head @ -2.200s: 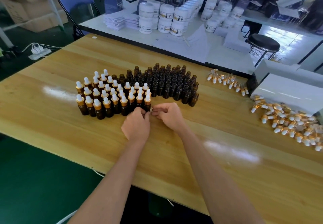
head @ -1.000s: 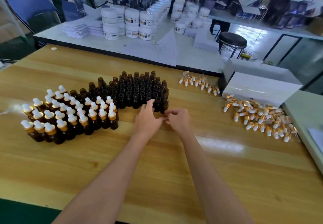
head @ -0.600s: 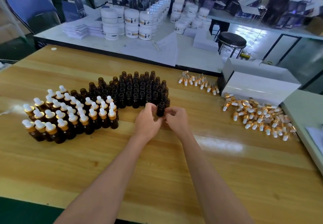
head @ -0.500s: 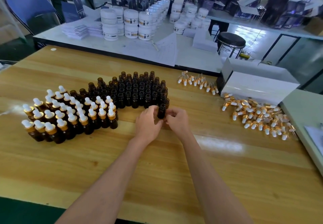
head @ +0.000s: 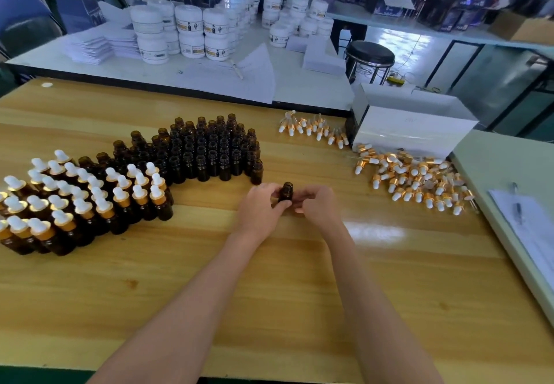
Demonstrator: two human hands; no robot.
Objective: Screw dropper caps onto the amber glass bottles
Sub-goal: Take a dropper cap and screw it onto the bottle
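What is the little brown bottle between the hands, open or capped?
Open. The small amber glass bottle stands upright, its round mouth bare, no cap on it; the left hand holds it.

Base of amber bottle [head: 286,193] behind hands [head: 260,208] [head: 319,205]

single head-worn wide-angle view, looking forward and down, close over the wooden table [head: 126,293], white bench [head: 299,83] beyond

Dark amber bottles [head: 209,155]; capped bottles [head: 90,200] and loose droppers [head: 416,179] carry gold collars and white bulbs, on the honey-yellow, wood-grained counter [head: 180,278].
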